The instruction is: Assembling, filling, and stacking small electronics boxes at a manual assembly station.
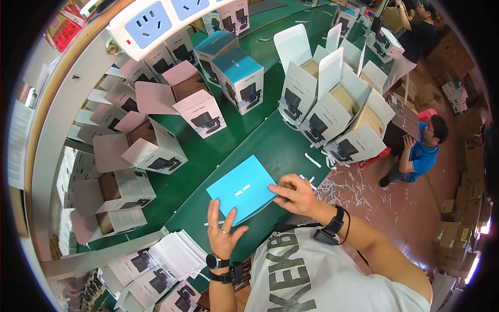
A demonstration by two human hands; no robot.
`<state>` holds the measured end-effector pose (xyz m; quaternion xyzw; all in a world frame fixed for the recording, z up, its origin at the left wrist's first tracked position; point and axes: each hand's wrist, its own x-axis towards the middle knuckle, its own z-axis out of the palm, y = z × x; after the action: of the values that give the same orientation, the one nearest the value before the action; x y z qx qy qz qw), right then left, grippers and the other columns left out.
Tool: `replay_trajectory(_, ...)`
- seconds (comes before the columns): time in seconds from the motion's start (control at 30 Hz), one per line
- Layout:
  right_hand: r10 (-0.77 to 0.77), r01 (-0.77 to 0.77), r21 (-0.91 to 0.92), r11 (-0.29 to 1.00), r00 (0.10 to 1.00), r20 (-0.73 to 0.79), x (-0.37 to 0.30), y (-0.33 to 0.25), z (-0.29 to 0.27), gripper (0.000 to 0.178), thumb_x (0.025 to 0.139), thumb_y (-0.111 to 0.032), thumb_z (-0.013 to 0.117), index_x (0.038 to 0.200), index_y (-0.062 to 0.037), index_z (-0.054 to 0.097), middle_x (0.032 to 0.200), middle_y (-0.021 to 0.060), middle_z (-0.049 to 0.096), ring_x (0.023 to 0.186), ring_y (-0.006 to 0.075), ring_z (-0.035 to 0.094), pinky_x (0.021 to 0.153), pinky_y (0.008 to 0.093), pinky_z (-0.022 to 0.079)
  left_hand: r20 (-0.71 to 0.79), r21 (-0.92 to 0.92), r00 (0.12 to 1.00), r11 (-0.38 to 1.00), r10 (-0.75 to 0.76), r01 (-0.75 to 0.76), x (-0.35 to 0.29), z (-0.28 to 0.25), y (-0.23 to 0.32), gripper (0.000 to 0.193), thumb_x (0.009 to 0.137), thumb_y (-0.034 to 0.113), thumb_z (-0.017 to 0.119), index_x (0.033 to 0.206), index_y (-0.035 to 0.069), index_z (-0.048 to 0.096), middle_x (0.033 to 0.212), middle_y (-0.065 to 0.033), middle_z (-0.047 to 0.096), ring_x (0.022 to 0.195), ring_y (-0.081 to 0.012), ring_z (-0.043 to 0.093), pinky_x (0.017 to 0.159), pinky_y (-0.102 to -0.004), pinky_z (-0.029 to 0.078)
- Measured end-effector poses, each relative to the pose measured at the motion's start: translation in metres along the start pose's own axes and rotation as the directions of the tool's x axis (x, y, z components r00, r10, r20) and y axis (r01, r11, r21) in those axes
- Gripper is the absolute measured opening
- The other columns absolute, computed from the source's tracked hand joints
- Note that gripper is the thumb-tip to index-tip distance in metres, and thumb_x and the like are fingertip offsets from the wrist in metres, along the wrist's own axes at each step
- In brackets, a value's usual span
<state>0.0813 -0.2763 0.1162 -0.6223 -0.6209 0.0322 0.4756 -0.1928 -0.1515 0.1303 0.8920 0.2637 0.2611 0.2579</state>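
Note:
A bright teal carton (pixel 243 188) with small white lettering lies in front of me on the green table; its top face shows, and a thin pale edge is visible along the near right side. My left hand (pixel 222 233), with a ring and a dark watch at the wrist, has its fingers stretched out along the carton's near left edge, fingertips touching it. At the right corner, my right hand (pixel 296 193) pinches the edge between thumb and bent fingers, a black strap on that wrist. The carton's underside is hidden.
Open white cartons (pixel 325 106) stand beyond on the right, and others (pixel 200 112) to the left. Two closed teal-topped cartons (pixel 240 78) stand at the back. A white power strip (pixel 156 26) hangs above. Stacked white paper (pixel 179 256) lies lower left. A seated person (pixel 425 151) is at right.

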Motion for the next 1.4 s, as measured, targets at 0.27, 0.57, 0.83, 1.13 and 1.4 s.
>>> replay_trajectory(0.27,-0.073,0.092,-0.096,0.991,0.981,0.178,0.002,-0.014,0.008,0.058,0.076,-0.006,0.077,0.134,-0.0126,0.07,0.136,0.0104,0.068,0.067,0.0191,0.066,0.058,0.0309,0.055,0.188,0.36,0.981,0.933,-0.053,-0.019,0.056,0.018,0.062,0.078,0.088,0.041,0.079,0.155,0.012,0.05,0.165,-0.023,0.036,0.151,-0.0528,0.032,0.123,-0.061,0.03)
replay_trajectory(0.57,-0.024,0.017,0.054,0.998,0.992,0.123,-0.002,-0.001,0.021,0.047,0.08,-0.005,0.081,0.126,-0.0076,0.074,0.132,0.01,0.072,0.077,0.0206,0.075,0.063,0.032,0.059,0.304,0.422,0.952,0.901,-0.037,-0.1,0.057,0.04,0.039,0.084,0.086,0.047,0.079,0.154,0.007,0.05,0.165,-0.0294,0.032,0.152,-0.0537,0.028,0.123,-0.0623,0.026)
replay_trajectory(0.83,-0.116,0.052,0.298,0.953,0.972,0.203,0.026,0.027,0.003,0.037,0.079,-0.01,0.087,0.115,-0.0133,0.08,0.128,0.0038,0.076,0.076,0.0158,0.074,0.063,0.0291,0.056,0.203,0.272,0.979,0.958,0.035,-0.091,0.09,0.005,0.022,0.087,0.077,0.062,0.082,0.152,0.027,0.057,0.156,-0.0344,0.037,0.142,-0.0529,0.037,0.118,-0.0671,0.027)
replay_trajectory(1.13,-0.144,0.018,0.424,0.906,0.953,0.266,0.041,0.03,0.002,0.029,0.082,-0.012,0.087,0.11,-0.0108,0.081,0.121,0.0051,0.078,0.077,0.0195,0.075,0.064,0.0291,0.056,0.159,0.257,0.987,0.963,0.036,-0.076,0.085,-0.005,0.026,0.085,0.072,0.062,0.086,0.145,0.024,0.064,0.148,-0.0314,0.045,0.134,-0.0498,0.044,0.116,-0.0645,0.029)
replay_trajectory(1.4,0.084,-0.128,0.408,0.904,0.989,0.125,0.111,0.027,0.026,0.012,0.087,-0.008,0.082,0.098,-0.0054,0.078,0.104,0.0082,0.079,0.073,0.017,0.072,0.06,0.0282,0.053,0.123,0.397,0.992,0.918,-0.041,-0.011,0.097,-0.102,-0.041,0.088,0.067,0.051,0.093,0.144,0.02,0.064,0.148,-0.0319,0.046,0.136,-0.0503,0.045,0.115,-0.0609,0.036)
